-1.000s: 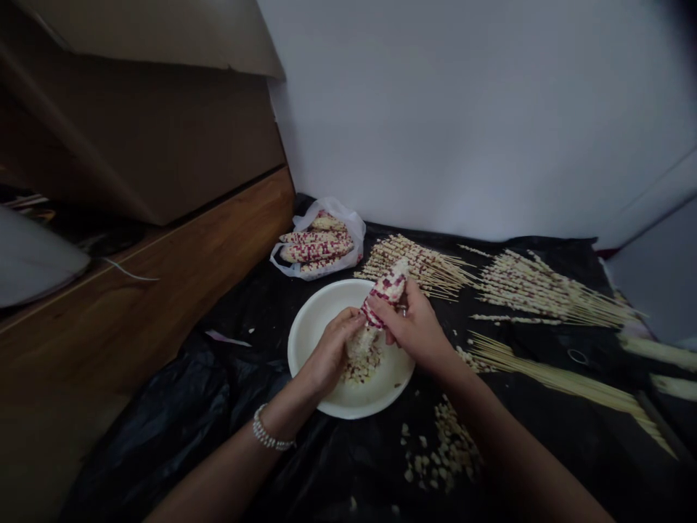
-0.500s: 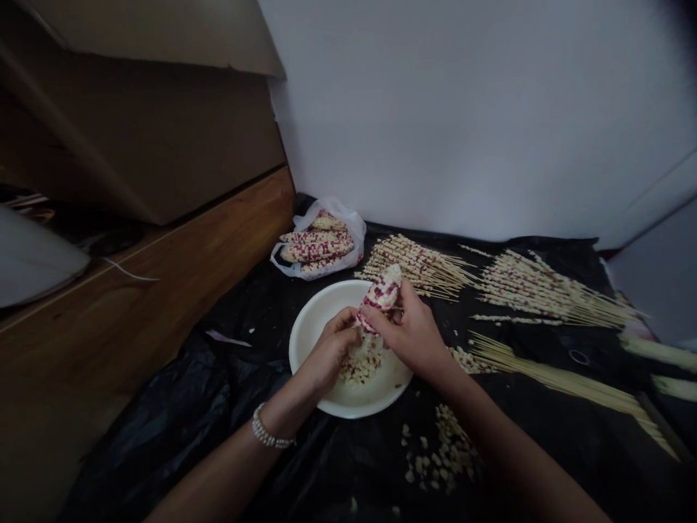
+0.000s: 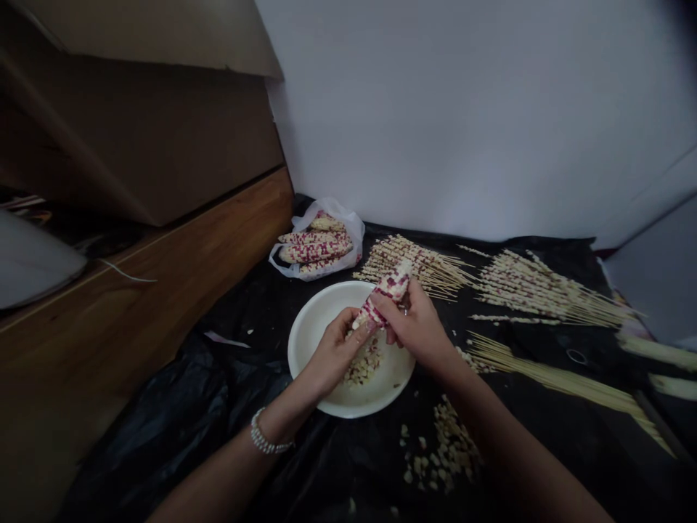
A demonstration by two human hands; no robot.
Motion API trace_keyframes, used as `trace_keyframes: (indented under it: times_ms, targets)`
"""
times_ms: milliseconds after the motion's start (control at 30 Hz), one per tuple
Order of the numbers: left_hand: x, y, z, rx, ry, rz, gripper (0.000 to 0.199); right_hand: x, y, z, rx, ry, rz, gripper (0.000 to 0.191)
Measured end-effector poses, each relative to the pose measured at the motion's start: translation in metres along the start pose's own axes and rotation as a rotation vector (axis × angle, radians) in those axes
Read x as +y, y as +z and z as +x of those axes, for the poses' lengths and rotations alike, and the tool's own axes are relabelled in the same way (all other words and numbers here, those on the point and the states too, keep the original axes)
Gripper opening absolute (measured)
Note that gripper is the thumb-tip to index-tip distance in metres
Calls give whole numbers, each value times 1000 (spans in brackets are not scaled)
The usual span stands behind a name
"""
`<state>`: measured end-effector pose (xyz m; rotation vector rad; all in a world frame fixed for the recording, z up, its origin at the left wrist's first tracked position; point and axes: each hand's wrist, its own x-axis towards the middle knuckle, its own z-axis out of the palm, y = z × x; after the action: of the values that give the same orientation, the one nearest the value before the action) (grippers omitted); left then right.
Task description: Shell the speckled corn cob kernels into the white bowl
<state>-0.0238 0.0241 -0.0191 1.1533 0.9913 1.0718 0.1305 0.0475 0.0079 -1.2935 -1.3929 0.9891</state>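
Between my two hands is an ear of corn (image 3: 393, 285) with white and purple kernels, held tilted over a white bowl (image 3: 308, 319). My right hand (image 3: 422, 327) wraps around its middle, thumb lying across the kernels. At the lower end, my left hand (image 3: 342, 349) grips the ear with thumb and fingers; a beaded bracelet circles that wrist. Loose kernels (image 3: 364, 367) lie in the bottom of the bowl, partly hidden by my left hand.
Behind the bowl, a plastic bag (image 3: 356, 236) holds several corn ears. Skewers threaded with kernels (image 3: 406, 254) lie in piles at the back right. Bare skewers (image 3: 549, 374) and scattered kernels (image 3: 446, 454) rest on black plastic sheeting (image 3: 229, 385). A wooden edge (image 3: 218, 250) borders the left.
The ear has tilted further right, its tip moving away from me. My left hand has shifted slightly right, its thumb now on the ear's lower end.
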Motion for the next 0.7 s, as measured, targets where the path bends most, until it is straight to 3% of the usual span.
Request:
trace_keyframes:
  times_ms: [167,367,533,700]
  targets:
    - [-2,-4,1,18,-25,5,18,1,2,-3,-46,-15,-27,34]
    - [-1,-5,3,-46,-89,-231,18,-2,-1,-7,-209,-96,-30,31]
    - [6,1,1,-24,-162,-319,25,-4,-2,-2,-187,-53,5,31]
    - [6,2,1,29,-89,-228,18,-2,-4,3,-104,46,80,36]
